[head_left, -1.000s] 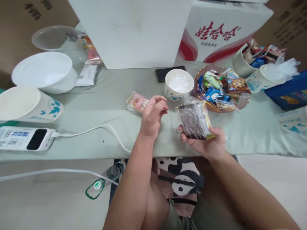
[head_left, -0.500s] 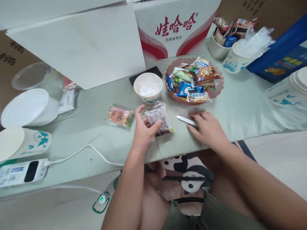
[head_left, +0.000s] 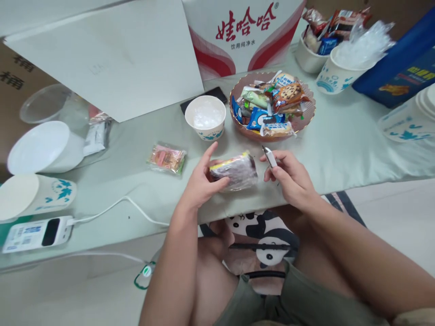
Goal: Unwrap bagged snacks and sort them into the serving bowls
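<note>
My left hand (head_left: 205, 181) is closed round the left end of a dark packet in clear plastic wrap (head_left: 236, 174) with a yellow edge, tilted above the table. A white utility knife (head_left: 271, 157) is pinched in my right hand (head_left: 288, 174), its dark blade pointing up and left, just right of the packet and apart from it. Behind the packet stands a paper cup (head_left: 205, 118) with crumpled clear plastic inside. To the left lies a small wrapped snack pack (head_left: 167, 158). A pink scalloped bowl (head_left: 307, 122) of wrapped snacks sits behind my right hand.
A white power bank (head_left: 37, 235) with a white cable (head_left: 125, 198) lies at the left front, near a tipped paper cup (head_left: 56, 197) and a white bowl (head_left: 44, 149). Boxes (head_left: 251, 36) line the back. A plastic-stuffed cup (head_left: 335, 79) and stacked cups (head_left: 404, 120) stand right.
My right hand has picked the utility knife up off the table and brought its blade upward. My left hand has lifted and turned the wrapped packet so its yellow edge faces up.
</note>
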Demonstrator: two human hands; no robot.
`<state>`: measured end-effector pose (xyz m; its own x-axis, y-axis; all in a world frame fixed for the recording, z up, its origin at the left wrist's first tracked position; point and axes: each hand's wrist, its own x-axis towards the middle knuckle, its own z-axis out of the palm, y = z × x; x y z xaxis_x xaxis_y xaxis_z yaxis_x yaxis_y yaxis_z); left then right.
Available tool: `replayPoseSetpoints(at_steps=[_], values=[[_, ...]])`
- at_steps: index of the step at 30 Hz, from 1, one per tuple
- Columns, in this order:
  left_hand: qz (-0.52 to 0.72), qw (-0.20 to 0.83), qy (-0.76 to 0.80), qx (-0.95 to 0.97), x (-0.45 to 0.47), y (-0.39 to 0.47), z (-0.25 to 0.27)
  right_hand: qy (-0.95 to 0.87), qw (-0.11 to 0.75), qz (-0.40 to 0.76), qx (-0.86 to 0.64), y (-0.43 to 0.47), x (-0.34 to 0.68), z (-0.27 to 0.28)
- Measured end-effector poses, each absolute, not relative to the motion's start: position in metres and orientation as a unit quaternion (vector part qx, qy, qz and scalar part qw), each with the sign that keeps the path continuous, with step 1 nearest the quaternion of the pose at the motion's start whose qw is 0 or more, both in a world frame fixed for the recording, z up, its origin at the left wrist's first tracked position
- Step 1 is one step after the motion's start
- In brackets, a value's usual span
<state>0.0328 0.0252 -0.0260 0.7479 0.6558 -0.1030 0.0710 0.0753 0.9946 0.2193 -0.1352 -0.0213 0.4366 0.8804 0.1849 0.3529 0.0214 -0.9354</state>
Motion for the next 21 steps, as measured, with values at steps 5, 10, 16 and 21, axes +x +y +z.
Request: replayPoseSetpoints(at_steps=[5, 10, 16, 21], values=[[0.292, 0.640, 0.303, 0.643, 0.037, 0.022, -0.026, -0.482, 0.531, 0.249, -0.651, -0.132, 0.208, -0.021], [0.304, 0.634, 0.339, 0.625, 0.041, 0.024, -0.031, -0.479, 0.512, 0.286, -0.653, -0.126, 0.193, -0.024], [0.305, 0.658, 0.314, 0.613, 0.041, 0.022, -0.034, -0.474, 0.455, 0.323, -0.681, -0.116, 0.184, -0.026], [0.407, 0.640, 0.342, 0.555, 0.039, 0.031, -0.033, -0.489, 0.389, 0.332, -0.707, -0.118, 0.184, -0.022]])
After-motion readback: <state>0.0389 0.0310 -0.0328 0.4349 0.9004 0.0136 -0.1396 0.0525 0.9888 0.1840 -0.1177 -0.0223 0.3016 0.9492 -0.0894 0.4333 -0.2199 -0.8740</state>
